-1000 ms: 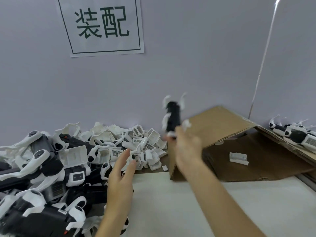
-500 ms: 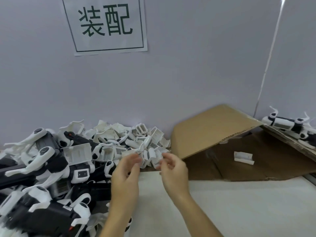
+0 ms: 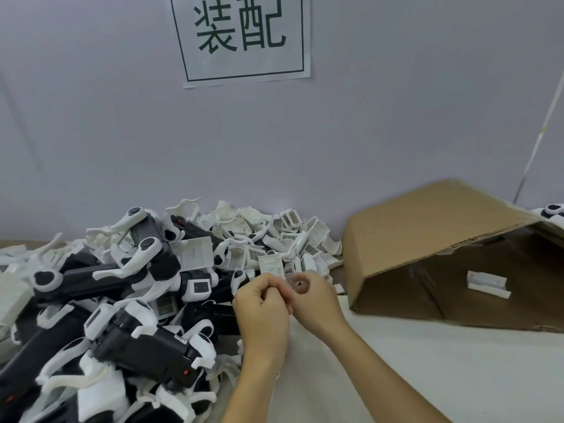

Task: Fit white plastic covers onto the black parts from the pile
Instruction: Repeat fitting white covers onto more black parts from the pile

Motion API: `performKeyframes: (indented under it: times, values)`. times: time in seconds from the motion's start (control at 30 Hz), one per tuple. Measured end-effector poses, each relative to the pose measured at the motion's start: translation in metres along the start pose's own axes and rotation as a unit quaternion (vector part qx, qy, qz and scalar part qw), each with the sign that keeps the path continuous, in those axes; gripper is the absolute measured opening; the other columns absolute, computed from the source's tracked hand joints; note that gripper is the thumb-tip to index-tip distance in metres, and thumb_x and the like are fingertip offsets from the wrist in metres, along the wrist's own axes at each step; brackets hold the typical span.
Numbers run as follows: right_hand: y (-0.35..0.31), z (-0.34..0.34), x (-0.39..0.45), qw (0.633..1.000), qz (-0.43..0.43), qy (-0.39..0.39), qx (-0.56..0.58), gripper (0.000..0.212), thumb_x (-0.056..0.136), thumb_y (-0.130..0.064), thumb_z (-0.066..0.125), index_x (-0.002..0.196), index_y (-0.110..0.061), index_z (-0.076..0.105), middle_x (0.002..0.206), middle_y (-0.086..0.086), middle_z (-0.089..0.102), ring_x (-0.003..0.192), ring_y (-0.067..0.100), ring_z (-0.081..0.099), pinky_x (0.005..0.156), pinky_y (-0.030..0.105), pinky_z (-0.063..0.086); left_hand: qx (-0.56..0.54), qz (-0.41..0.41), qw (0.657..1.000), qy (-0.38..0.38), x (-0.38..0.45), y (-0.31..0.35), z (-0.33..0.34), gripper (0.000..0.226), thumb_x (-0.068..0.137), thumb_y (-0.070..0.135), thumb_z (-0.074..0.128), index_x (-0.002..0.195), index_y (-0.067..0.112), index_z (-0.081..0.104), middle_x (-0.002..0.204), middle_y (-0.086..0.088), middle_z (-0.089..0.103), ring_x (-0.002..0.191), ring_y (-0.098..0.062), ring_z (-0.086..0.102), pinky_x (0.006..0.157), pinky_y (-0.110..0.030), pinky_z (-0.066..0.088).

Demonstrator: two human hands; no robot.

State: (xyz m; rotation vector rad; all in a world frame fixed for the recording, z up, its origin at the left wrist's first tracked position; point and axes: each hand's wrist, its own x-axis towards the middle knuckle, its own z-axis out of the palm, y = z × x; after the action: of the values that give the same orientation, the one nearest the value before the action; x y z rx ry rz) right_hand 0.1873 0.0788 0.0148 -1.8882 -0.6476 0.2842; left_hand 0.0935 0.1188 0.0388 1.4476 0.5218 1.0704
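Observation:
A pile of black parts [image 3: 137, 337] with white arms covers the table's left side. Behind it, against the wall, lies a heap of loose white plastic covers [image 3: 293, 233]. My left hand [image 3: 262, 309] and my right hand [image 3: 314, 300] meet at the near edge of that heap, fingers curled. Between their fingertips they pinch one flat white cover [image 3: 270, 264], which sticks up above the knuckles. Its lower end is hidden by my fingers. Neither hand holds a black part.
A cardboard box [image 3: 427, 227] lies on its side to the right, with a white piece [image 3: 488, 283] inside. Assembled black-and-white parts [image 3: 554, 212] show at the far right edge. A paper sign [image 3: 244, 38] hangs on the wall. The white table top [image 3: 427, 377] lies below my forearms.
One second ago my right hand held up a black part near the box; that part is gone from it. Both hands went to the cover heap and now pinch a cover together.

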Motion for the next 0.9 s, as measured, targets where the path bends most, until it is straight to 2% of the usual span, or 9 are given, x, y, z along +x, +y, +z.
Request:
performKeyframes:
  times: [0.07, 0.1, 0.23, 0.33, 0.43, 0.6, 0.7, 0.8, 0.9]
  values:
    - [-0.01, 0.007, 0.009, 0.999, 0.012, -0.029, -0.043, 0.046, 0.086, -0.026, 0.069, 0.128, -0.011, 0.057, 0.122, 0.008, 0.063, 0.114, 0.021, 0.059, 0.091, 0.027, 0.048, -0.005, -0.002, 1.0, 0.006, 0.001, 0.0, 0.0, 0.053, 0.077, -0.021, 0.036, 0.046, 0.016, 0.057, 0.046, 0.001, 0.053, 0.042, -0.01, 0.047, 0.043, -0.017, 0.036]
    - [-0.013, 0.01, 0.011, 0.998, 0.01, -0.029, -0.06, 0.044, 0.086, -0.019, 0.066, 0.128, -0.007, 0.058, 0.124, 0.012, 0.062, 0.116, 0.024, 0.059, 0.091, 0.028, 0.048, -0.006, -0.001, 1.0, 0.003, 0.002, -0.001, 0.0, 0.053, 0.078, -0.021, 0.036, 0.047, 0.016, 0.058, 0.046, 0.001, 0.054, 0.042, -0.009, 0.047, 0.044, -0.017, 0.037]
    - [-0.01, 0.014, 0.012, 0.999, -0.001, 0.018, -0.042, 0.019, 0.083, -0.011, 0.064, 0.095, 0.003, 0.072, 0.094, 0.015, 0.073, 0.094, 0.027, 0.068, 0.072, 0.032, 0.053, -0.014, 0.001, 1.0, -0.009, 0.001, 0.0, 0.001, 0.055, 0.078, -0.021, 0.036, 0.047, 0.017, 0.059, 0.051, -0.001, 0.058, 0.044, -0.009, 0.049, 0.046, -0.018, 0.039]
    - [-0.004, 0.013, 0.008, 0.998, -0.007, 0.053, -0.019, 0.009, 0.085, -0.011, 0.065, 0.085, -0.003, 0.069, 0.081, 0.005, 0.071, 0.079, 0.019, 0.068, 0.055, 0.015, 0.046, -0.009, 0.009, 1.0, -0.013, 0.001, -0.001, 0.002, 0.058, 0.079, -0.021, 0.037, 0.045, 0.021, 0.059, 0.05, 0.005, 0.058, 0.045, -0.006, 0.05, 0.045, -0.017, 0.039]
    - [-0.003, 0.013, 0.007, 0.994, -0.019, 0.107, 0.016, 0.006, 0.086, -0.011, 0.068, 0.081, -0.012, 0.064, 0.075, -0.001, 0.065, 0.074, 0.014, 0.062, 0.054, 0.01, 0.04, 0.0, 0.017, 1.0, -0.019, 0.0, 0.0, 0.002, 0.059, 0.08, -0.02, 0.038, 0.046, 0.023, 0.06, 0.047, 0.006, 0.055, 0.045, -0.007, 0.049, 0.044, -0.016, 0.036]
    - [0.005, 0.014, 0.011, 0.994, -0.015, 0.087, 0.061, 0.01, 0.091, -0.019, 0.07, 0.095, -0.017, 0.061, 0.081, -0.005, 0.065, 0.074, 0.002, 0.06, 0.058, 0.006, 0.042, 0.015, 0.021, 1.0, -0.008, 0.001, -0.001, 0.002, 0.056, 0.08, -0.019, 0.04, 0.049, 0.023, 0.061, 0.05, 0.004, 0.058, 0.051, -0.013, 0.051, 0.051, -0.025, 0.04]
    - [0.005, 0.013, 0.014, 0.989, -0.004, 0.103, 0.104, 0.02, 0.09, -0.018, 0.071, 0.108, -0.013, 0.063, 0.082, -0.002, 0.069, 0.073, 0.004, 0.065, 0.069, 0.016, 0.052, 0.019, 0.021, 1.0, -0.002, 0.001, 0.0, 0.001, 0.05, 0.08, -0.019, 0.04, 0.054, 0.017, 0.062, 0.052, -0.002, 0.058, 0.052, -0.015, 0.05, 0.054, -0.031, 0.042]
    - [-0.007, 0.008, 0.021, 0.981, -0.015, 0.121, 0.15, 0.027, 0.09, -0.014, 0.069, 0.113, -0.017, 0.056, 0.07, -0.006, 0.066, 0.059, 0.0, 0.064, 0.057, 0.01, 0.045, 0.014, 0.02, 1.0, 0.0, 0.0, 0.002, 0.001, 0.043, 0.081, -0.019, 0.039, 0.06, 0.012, 0.06, 0.053, -0.004, 0.058, 0.052, -0.016, 0.049, 0.054, -0.028, 0.042]
    - [-0.018, -0.002, 0.024, 0.994, 0.015, 0.093, 0.058, 0.029, 0.091, -0.009, 0.062, 0.119, -0.015, 0.056, 0.085, -0.002, 0.064, 0.079, 0.01, 0.063, 0.062, 0.019, 0.044, 0.014, 0.015, 1.0, -0.003, 0.0, 0.001, 0.0, 0.046, 0.08, -0.02, 0.038, 0.058, 0.014, 0.06, 0.055, -0.001, 0.059, 0.051, -0.013, 0.051, 0.052, -0.022, 0.043]
